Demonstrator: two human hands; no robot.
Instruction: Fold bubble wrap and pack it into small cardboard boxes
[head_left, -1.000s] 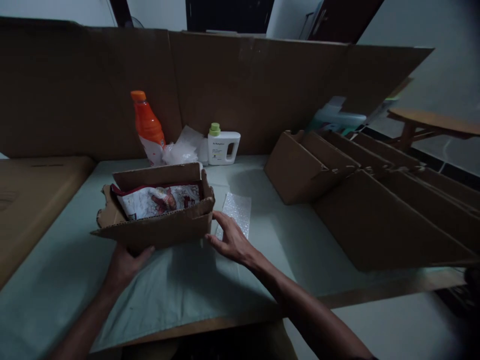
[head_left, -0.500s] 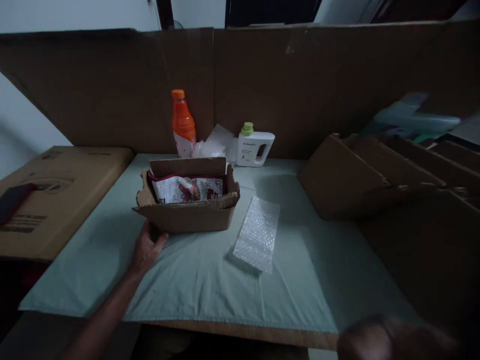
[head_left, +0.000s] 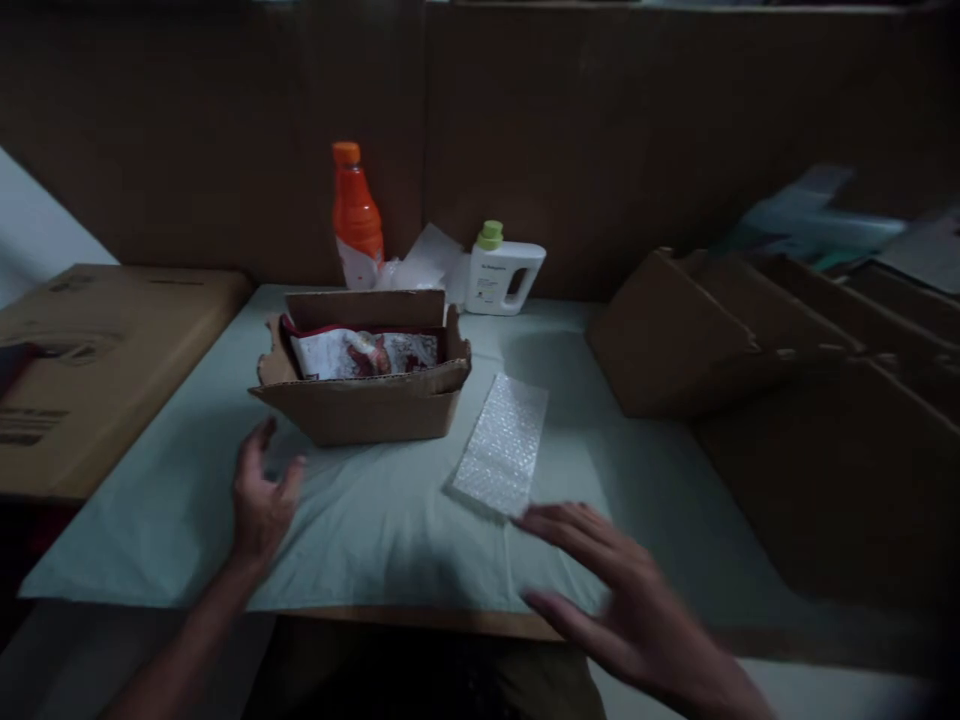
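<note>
An open cardboard box (head_left: 375, 412) stands on the cloth-covered table, and a white and dark red printed packet (head_left: 364, 354) lies inside it. Just in front of the box's left corner is my left hand (head_left: 262, 500), fingers apart, holding nothing and clear of the box. A flat piece of bubble wrap (head_left: 502, 445) rests on the cloth right of the box. My right hand (head_left: 622, 590) reaches in from the lower right, open, its fingertips by the wrap's near corner; I cannot tell whether they touch it.
Behind the box stand an orange bottle (head_left: 357, 210), crumpled white wrapping (head_left: 427, 262) and a white jug (head_left: 491, 280) with a green cap. Larger open cartons (head_left: 675, 340) line the right side. A flat carton (head_left: 135, 310) lies at left, and a cardboard wall (head_left: 525, 130) closes the back.
My left hand has let go of the box's lower left corner and drawn back. My right hand has come from the bottom right edge toward the bubble wrap. The view has tilted down.
</note>
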